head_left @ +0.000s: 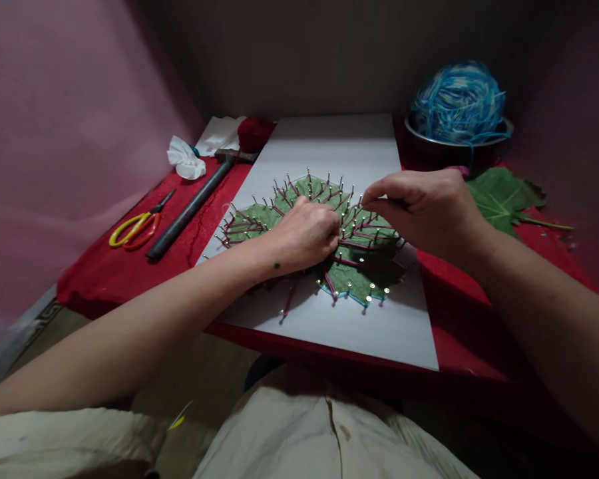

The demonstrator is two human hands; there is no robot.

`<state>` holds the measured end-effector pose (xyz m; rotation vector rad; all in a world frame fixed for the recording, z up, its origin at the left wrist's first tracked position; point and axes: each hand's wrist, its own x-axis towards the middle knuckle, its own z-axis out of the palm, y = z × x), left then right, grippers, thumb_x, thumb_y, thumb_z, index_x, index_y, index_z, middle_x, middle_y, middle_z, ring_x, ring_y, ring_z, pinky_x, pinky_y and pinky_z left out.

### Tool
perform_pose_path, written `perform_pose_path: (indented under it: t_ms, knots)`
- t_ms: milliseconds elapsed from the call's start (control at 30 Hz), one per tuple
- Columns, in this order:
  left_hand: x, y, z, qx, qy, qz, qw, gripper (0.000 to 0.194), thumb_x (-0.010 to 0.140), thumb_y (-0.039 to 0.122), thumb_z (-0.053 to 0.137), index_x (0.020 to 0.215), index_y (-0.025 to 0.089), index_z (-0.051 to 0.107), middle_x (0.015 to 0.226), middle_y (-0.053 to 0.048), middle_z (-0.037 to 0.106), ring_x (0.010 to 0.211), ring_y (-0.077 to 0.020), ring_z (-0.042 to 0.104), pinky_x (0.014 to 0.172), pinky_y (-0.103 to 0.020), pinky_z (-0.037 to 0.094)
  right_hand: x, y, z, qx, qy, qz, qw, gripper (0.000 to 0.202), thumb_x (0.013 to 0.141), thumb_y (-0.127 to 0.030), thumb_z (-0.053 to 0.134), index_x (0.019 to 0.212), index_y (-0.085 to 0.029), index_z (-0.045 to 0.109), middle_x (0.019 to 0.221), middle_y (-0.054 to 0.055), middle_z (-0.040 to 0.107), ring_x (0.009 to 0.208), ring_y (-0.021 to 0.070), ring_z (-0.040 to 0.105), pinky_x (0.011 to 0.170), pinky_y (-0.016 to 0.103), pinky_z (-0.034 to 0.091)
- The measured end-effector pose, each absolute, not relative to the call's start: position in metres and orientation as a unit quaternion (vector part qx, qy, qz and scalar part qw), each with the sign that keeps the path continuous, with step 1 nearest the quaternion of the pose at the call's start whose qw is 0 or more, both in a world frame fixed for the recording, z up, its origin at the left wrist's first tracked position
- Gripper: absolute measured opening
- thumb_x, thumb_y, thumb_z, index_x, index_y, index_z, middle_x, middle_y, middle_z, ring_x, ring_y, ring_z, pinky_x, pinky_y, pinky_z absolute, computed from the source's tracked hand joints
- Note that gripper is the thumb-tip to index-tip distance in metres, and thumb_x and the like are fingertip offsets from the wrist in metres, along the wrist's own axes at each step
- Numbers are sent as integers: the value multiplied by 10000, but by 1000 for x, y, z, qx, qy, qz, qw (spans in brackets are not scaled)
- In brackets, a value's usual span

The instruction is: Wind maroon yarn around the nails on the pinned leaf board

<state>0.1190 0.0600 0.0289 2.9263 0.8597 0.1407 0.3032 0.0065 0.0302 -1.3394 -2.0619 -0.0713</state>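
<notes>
A white board (339,143) bears a green leaf (352,283) ringed and crossed by upright nails. Dark pink thread (352,261) runs between many nails, and blue thread (357,299) links several along the leaf's near edge. Over the middle of the leaf rests my left hand (307,233), its fingers curled closed; what they hold, if anything, is hidden. My right hand (414,199) pinches at the nails on the leaf's right side, thumb and forefinger together; anything between the fingertips is too small to make out.
On the red cloth (97,266) at the left lie scissors (140,226), a hammer (194,206), crumpled white tissue (186,158) and red yarn (253,134). At the right are a metal bowl (410,133) with a blue yarn ball (459,100) and a loose leaf (499,196).
</notes>
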Motion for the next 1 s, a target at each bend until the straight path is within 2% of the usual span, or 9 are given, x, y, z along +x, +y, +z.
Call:
perform_pose_path:
  t_ms: [133, 333, 433, 600, 700, 800, 1000]
  knots:
    - [118, 61, 29, 958, 283, 34, 42, 190, 825, 117, 470, 715, 135, 624, 742, -39, 634, 718, -147, 541, 810, -362, 362, 303, 7, 27, -484, -799, -59, 353, 181, 864, -183, 531, 807, -182, 703, 808, 35, 726, 749, 161, 657, 678, 282, 483]
    - [117, 61, 31, 957, 286, 30, 39, 181, 824, 124, 488, 703, 128, 622, 726, -39, 633, 709, -144, 542, 813, -357, 361, 292, 16, 31, -543, -780, -66, 304, 230, 889, -222, 481, 860, -173, 704, 863, 65, 720, 815, 202, 652, 717, 318, 467]
    - [116, 61, 30, 959, 279, 35, 38, 167, 830, 143, 499, 736, 129, 635, 741, -37, 636, 721, -144, 543, 803, -348, 360, 298, 9, 38, -523, -797, -67, 293, 232, 871, -205, 480, 821, -179, 704, 823, 54, 712, 767, 186, 646, 670, 300, 449]
    - [116, 64, 30, 962, 267, 39, 46, 170, 822, 135, 505, 736, 135, 652, 758, -33, 652, 734, -139, 555, 827, -351, 356, 325, -3, 41, -470, -849, 15, 243, 232, 844, -235, 509, 736, -206, 712, 667, 15, 679, 600, 131, 600, 570, 268, 423]
    - [115, 66, 33, 961, 267, 34, 67, 142, 792, 130, 541, 732, 142, 670, 749, -27, 658, 729, -136, 570, 833, -346, 362, 334, -1, 36, -473, -852, 60, 216, 250, 840, -251, 498, 756, -221, 731, 702, 17, 699, 625, 141, 619, 569, 273, 432]
    - [112, 66, 37, 953, 282, 34, 105, 146, 766, 110, 555, 800, 146, 692, 782, -32, 668, 736, -137, 580, 767, -302, 385, 335, 1, 32, -483, -846, 79, 210, 268, 842, -256, 492, 781, -243, 753, 772, 24, 723, 672, 156, 641, 593, 279, 449]
    - [108, 62, 39, 950, 278, 77, 117, 163, 725, 32, 519, 784, 142, 624, 717, 3, 626, 661, -104, 525, 745, -285, 372, 334, 0, 35, -508, -837, 95, 179, 358, 794, -112, 475, 906, -263, 779, 797, 19, 737, 665, 143, 649, 590, 259, 441]
